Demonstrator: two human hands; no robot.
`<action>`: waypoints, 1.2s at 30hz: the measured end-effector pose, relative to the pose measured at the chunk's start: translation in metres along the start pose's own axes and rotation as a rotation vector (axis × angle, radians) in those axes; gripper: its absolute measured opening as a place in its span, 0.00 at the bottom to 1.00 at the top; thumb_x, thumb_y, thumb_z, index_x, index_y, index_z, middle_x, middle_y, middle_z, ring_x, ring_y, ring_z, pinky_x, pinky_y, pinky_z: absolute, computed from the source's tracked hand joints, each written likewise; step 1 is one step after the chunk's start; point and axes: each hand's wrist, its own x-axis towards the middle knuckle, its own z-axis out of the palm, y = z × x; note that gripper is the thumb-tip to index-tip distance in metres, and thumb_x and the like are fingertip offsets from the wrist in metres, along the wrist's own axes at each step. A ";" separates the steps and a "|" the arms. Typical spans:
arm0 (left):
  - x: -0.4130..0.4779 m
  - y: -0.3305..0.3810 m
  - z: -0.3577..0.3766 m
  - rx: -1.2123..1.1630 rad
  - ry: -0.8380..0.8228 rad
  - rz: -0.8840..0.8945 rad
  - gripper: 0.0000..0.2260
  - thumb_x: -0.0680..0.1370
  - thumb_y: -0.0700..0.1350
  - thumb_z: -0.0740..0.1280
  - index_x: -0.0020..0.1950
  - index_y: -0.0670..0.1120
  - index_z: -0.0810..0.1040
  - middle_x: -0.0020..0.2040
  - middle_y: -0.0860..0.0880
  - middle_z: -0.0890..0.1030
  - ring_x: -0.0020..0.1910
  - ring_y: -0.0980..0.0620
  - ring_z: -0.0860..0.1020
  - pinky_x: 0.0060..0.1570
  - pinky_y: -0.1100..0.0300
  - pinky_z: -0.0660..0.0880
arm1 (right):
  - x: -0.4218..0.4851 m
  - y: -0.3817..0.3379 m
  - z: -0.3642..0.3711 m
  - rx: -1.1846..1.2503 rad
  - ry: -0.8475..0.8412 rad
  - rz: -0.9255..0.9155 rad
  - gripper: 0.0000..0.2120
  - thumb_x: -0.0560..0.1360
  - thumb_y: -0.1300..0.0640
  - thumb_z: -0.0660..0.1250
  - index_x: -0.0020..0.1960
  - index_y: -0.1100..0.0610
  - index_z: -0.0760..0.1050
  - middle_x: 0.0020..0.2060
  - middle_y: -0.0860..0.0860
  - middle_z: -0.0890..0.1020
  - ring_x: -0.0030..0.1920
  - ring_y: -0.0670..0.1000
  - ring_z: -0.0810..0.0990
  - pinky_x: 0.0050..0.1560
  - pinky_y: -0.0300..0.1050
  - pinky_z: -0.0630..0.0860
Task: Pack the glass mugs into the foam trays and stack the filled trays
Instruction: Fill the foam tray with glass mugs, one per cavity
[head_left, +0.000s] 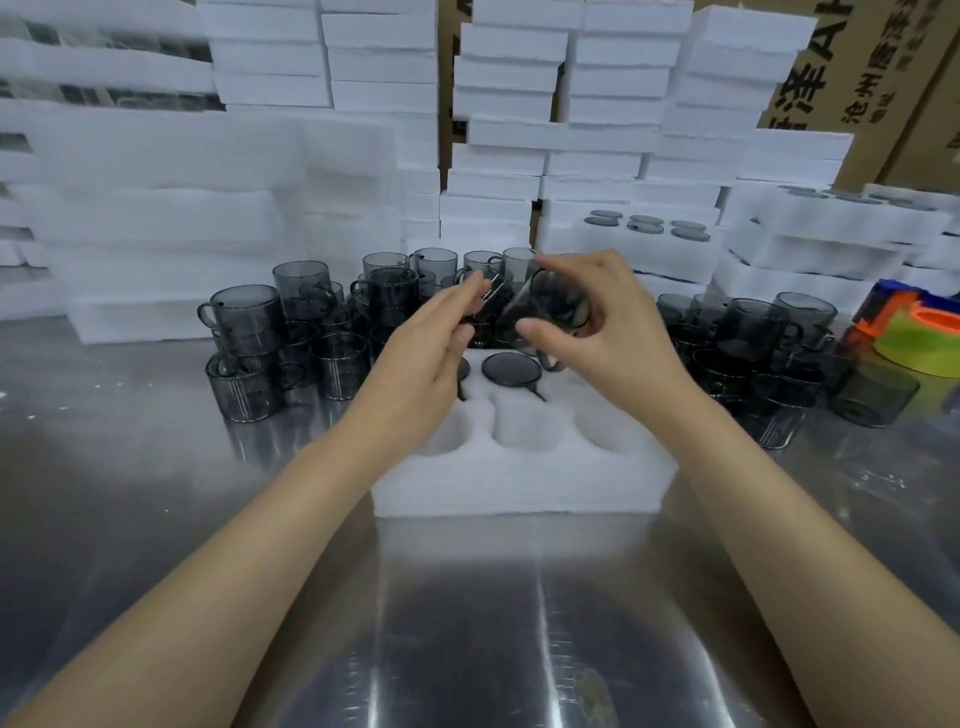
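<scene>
Smoky glass mug (551, 307), gripped by the right hand (615, 322) over the soft foam tray (519, 483), touches the left hand (426, 358), whose fingers are straight.

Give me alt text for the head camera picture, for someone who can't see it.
A person's right hand holds a smoky grey glass mug tilted above a white foam tray on a steel table, while the left hand reaches toward its handle. The tray's front pockets are empty; loose mugs crowd behind it, before tall foam stacks.
</scene>
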 end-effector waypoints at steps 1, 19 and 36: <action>0.000 0.000 0.000 0.006 0.006 0.000 0.21 0.82 0.33 0.53 0.75 0.43 0.62 0.70 0.49 0.69 0.68 0.55 0.69 0.68 0.66 0.64 | 0.002 0.003 -0.005 -0.018 0.016 0.052 0.24 0.70 0.45 0.72 0.65 0.44 0.74 0.49 0.39 0.70 0.49 0.35 0.72 0.50 0.26 0.65; -0.001 0.003 0.001 0.013 0.022 -0.071 0.17 0.82 0.37 0.54 0.71 0.44 0.69 0.62 0.51 0.77 0.62 0.57 0.74 0.62 0.69 0.67 | 0.003 0.034 -0.023 -0.029 -0.368 0.183 0.17 0.73 0.52 0.69 0.61 0.41 0.76 0.51 0.43 0.72 0.53 0.45 0.75 0.54 0.41 0.72; 0.000 0.004 0.001 0.150 -0.008 -0.006 0.13 0.81 0.36 0.57 0.62 0.40 0.77 0.58 0.48 0.79 0.57 0.55 0.75 0.56 0.73 0.67 | -0.003 0.048 0.003 -0.240 -0.670 0.193 0.33 0.75 0.32 0.49 0.76 0.46 0.57 0.74 0.44 0.62 0.75 0.47 0.55 0.75 0.51 0.53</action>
